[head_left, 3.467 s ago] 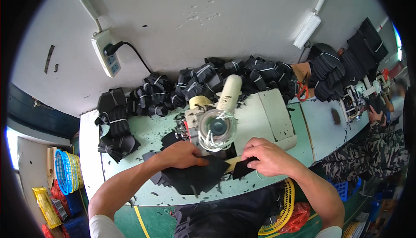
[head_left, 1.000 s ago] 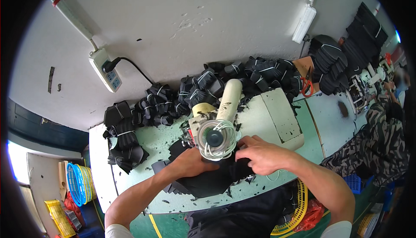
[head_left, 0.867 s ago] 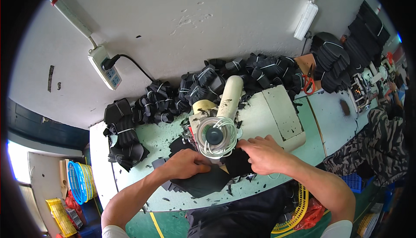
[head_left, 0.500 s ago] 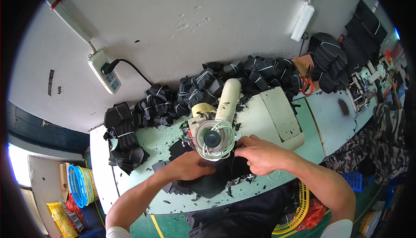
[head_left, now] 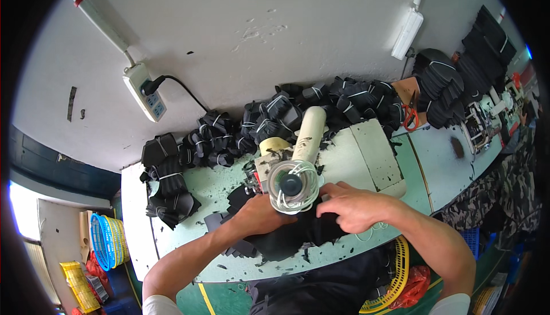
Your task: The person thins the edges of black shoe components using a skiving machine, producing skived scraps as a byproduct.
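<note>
A flat black piece of material lies on the pale green bench under the round head of a cream-coloured machine. My left hand presses on the black piece just left of the machine head. My right hand holds the same piece from the right, fingers bent toward the head. The part of the piece beneath the machine is hidden.
Tied bundles of black pieces line the back of the bench along the white wall. Black scraps litter the bench. Red-handled scissors lie at right. A power strip hangs on the wall. Blue and yellow baskets stand at left.
Both hands have drawn closer together under the machine head, and the black piece has shifted under it. The view has shifted slightly.
</note>
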Motion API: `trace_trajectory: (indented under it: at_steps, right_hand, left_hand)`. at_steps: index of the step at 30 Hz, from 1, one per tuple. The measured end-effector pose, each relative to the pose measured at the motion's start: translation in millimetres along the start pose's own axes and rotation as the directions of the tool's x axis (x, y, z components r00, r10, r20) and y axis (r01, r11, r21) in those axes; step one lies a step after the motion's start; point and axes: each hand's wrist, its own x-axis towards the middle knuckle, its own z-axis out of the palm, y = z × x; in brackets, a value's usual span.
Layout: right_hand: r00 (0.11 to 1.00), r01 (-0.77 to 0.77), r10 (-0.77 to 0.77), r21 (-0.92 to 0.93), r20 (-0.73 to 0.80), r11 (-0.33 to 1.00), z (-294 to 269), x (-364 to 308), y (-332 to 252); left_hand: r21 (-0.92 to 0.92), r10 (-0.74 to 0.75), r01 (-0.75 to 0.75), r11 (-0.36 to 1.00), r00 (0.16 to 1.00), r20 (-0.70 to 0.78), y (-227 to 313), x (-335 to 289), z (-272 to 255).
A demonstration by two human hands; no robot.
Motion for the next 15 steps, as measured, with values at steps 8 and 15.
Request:
trace_trajectory:
  at_steps: [8, 15]
  right_hand:
    - [0.943, -0.305, 0.311, -0.062, 0.121, 0.95, -5.6, -3.2, -12.6]
    - [0.978, -0.11, 0.101, 0.043, 0.181, 0.993, -11.2, 0.6, -1.4]
  left_hand:
    - [-0.182, -0.169, 0.2, 0.963, 0.971, 0.169, -2.4, -25.3, -4.9]
    - [0.065, 0.046, -0.037, 0.997, 0.99, -0.135, -10.4, 0.3, 19.7]
